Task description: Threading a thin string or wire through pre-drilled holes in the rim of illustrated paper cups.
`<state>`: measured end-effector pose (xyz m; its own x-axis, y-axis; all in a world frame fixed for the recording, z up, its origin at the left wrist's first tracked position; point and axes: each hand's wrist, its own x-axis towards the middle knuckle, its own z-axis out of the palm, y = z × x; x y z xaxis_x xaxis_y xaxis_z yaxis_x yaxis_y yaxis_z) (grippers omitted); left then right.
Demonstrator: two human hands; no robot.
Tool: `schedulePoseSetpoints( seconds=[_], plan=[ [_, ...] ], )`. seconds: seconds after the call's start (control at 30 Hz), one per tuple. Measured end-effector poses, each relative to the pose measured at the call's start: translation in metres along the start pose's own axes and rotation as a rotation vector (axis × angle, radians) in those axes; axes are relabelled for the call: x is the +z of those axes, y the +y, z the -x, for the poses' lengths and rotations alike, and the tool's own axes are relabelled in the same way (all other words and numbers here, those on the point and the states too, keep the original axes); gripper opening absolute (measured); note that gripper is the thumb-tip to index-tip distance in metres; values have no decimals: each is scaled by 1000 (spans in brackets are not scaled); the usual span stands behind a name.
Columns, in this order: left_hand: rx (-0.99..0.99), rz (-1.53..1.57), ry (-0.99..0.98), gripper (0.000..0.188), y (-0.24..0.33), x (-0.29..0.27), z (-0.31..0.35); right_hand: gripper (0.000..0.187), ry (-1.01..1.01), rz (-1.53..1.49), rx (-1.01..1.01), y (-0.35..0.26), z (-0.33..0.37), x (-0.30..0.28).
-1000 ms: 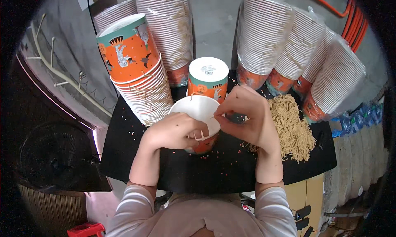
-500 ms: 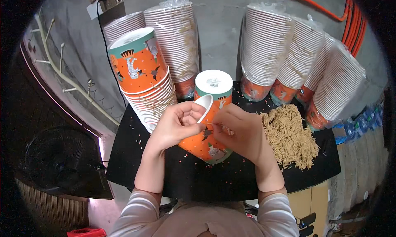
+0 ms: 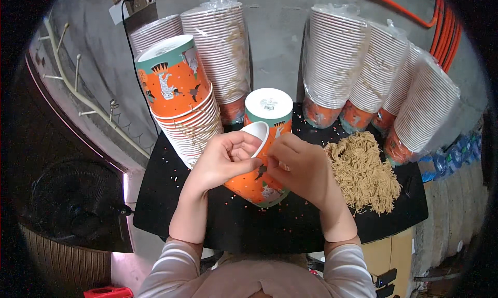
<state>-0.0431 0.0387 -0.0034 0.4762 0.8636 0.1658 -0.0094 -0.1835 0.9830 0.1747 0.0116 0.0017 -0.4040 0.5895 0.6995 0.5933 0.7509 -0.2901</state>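
Observation:
My left hand [image 3: 220, 160] grips an orange paper bucket [image 3: 248, 188] near its white rim, fingers curled inside the mouth and thumb on the outer wall. The bucket is tilted, its mouth toward the upper left and its green base low. At the bucket's side my right hand [image 3: 303, 168] is closed in a pinch; what its fingertips hold, if anything, is hidden. Behind both hands another bucket [image 3: 268, 105] stands upside down, white bottom up. A heap of tan cords [image 3: 364, 173] lies to the right of my right hand.
A nested stack of buckets [image 3: 176, 101] with cords on its side stands at the left. Wrapped bucket stacks [image 3: 337, 59] line the back of the black table [image 3: 166, 204], against a grey wall. A dark fan [image 3: 78, 199] is at far left.
My right hand has shifted slightly along the bucket's wall. A short bit of cord seen between the hands earlier is hard to see now. My left hand keeps its grip.

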Motion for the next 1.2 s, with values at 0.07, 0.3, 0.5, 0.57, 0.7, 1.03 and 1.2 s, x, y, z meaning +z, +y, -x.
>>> schedulePoseSetpoints(
  seconds=[0.07,0.3,0.5,0.57,0.7,1.03,1.2],
  plan=[
    [3,4,-8,28,1,0,0,20,0,19,0,0,0,2],
    [-59,140,-41,27,-5,-10,-7,19,1,5,-16,-1,-1,2],
    [-11,4,32,22,-10,-9,-11,16,-19,8,0,-2,-1,5],
    [-21,-58,39,22,-6,-9,-9,17,-55,-43,46,0,-2,2],
    [3,-212,118,20,-11,-11,-10,21,-105,-181,147,5,-6,-11],
    [131,28,224,12,-13,10,-13,20,-46,-345,163,15,-7,16],
    [205,-64,211,16,-12,6,-12,17,-118,-428,214,18,-10,15]
  ],
)
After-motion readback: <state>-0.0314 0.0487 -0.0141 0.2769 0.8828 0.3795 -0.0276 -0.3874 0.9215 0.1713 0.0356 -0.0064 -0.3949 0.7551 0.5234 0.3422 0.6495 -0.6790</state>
